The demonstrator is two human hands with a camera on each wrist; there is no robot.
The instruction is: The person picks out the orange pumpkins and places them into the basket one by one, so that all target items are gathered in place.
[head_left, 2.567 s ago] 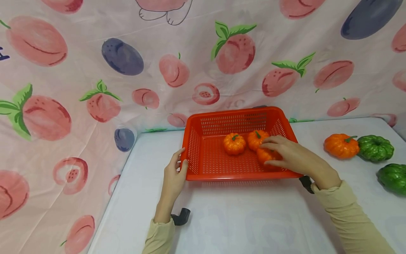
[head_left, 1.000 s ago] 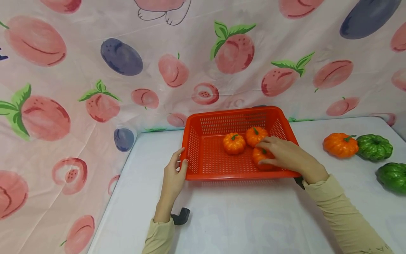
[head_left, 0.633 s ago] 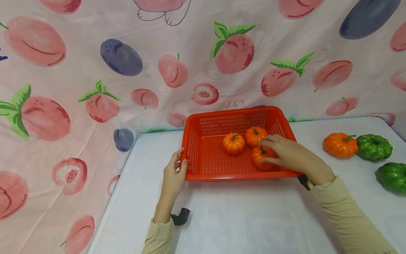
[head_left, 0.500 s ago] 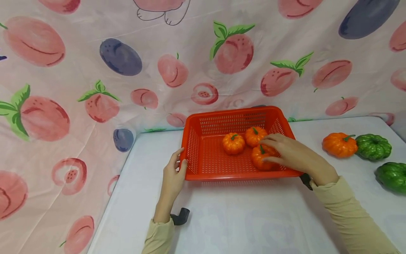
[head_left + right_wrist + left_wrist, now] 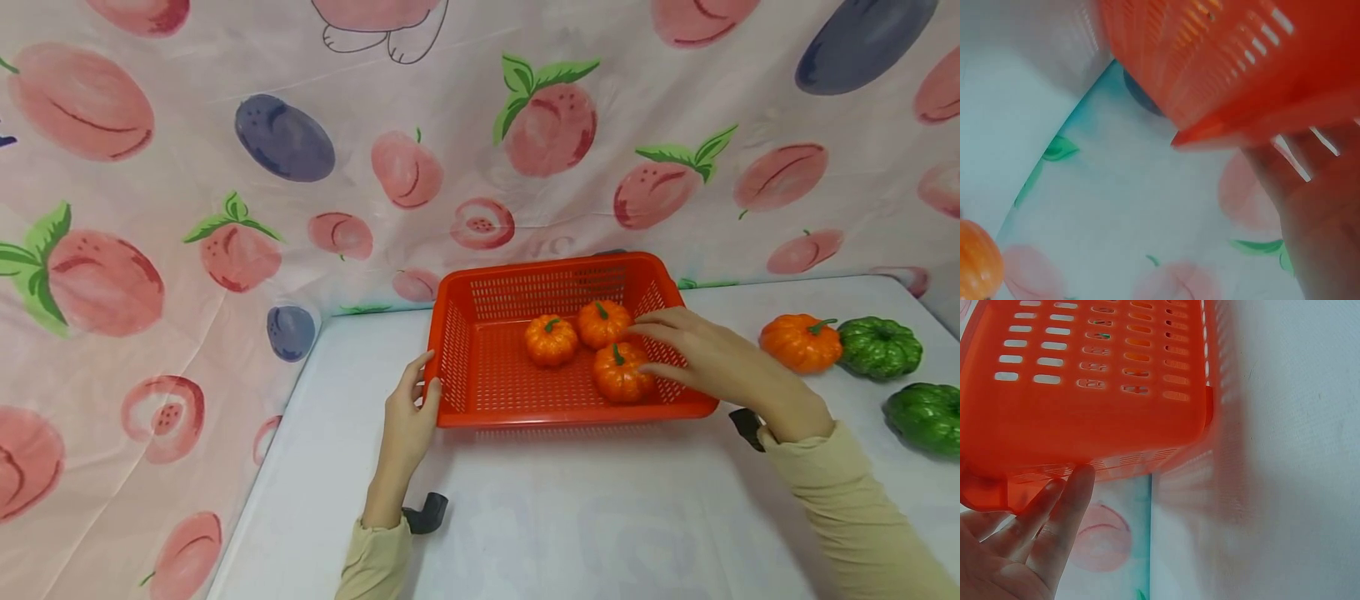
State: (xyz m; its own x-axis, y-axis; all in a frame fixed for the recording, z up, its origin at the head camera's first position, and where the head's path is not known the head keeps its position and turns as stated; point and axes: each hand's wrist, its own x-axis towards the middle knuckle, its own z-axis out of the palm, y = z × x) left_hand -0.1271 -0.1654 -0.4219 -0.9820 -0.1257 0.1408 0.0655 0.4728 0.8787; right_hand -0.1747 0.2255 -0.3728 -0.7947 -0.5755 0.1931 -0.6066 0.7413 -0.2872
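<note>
A red perforated plastic basket [image 5: 517,417] stands near the back of the table. Three small orange pumpkins with green stems lie in it: a left one [image 5: 551,343], a back one [image 5: 602,327] and a front one [image 5: 619,377]. My left hand [image 5: 408,421] holds the basket's left end, thumb at the rim and fingers along the outside; the left wrist view shows those fingers [image 5: 1054,525] against the wall. Over the basket's right end is my right hand [image 5: 701,354], fingers spread and loosely bent, fingertips right by the front pumpkin.
On the table to the right lie a larger orange pumpkin [image 5: 801,343], a green pumpkin [image 5: 880,348] and another green vegetable [image 5: 926,419]. A fruit-printed cloth [image 5: 480,125] hangs close behind the basket. The white tabletop [image 5: 570,517] extends in front.
My right hand let go of the front pumpkin, which it had set down and shifted a little left in the basket, and drew back rightward. My left hand stayed at the basket.
</note>
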